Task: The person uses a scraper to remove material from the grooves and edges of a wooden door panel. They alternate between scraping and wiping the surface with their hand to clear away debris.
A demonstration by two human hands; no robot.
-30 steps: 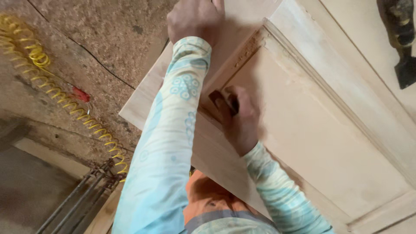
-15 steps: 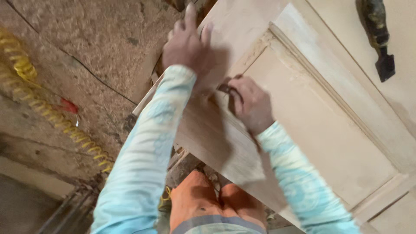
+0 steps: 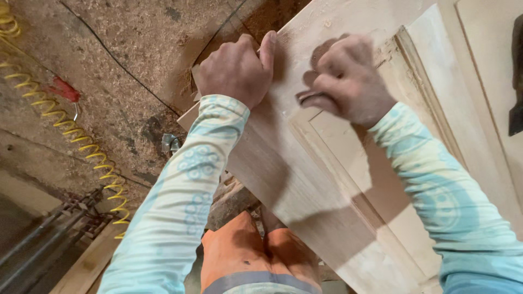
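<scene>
Upper centre of frame: left hand (image 3: 237,68) curled closed over the edge of a pale wooden door panel (image 3: 305,185) that runs diagonally to the lower right. Right hand (image 3: 348,79) pinches a small dark tool (image 3: 308,98) against the panel's moulding. Yellow coiled hose (image 3: 81,136) at left.

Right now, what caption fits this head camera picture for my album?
Left hand grips the edge of a pale wooden panelled door while the right hand presses a small dark tool into its moulded corner.
</scene>
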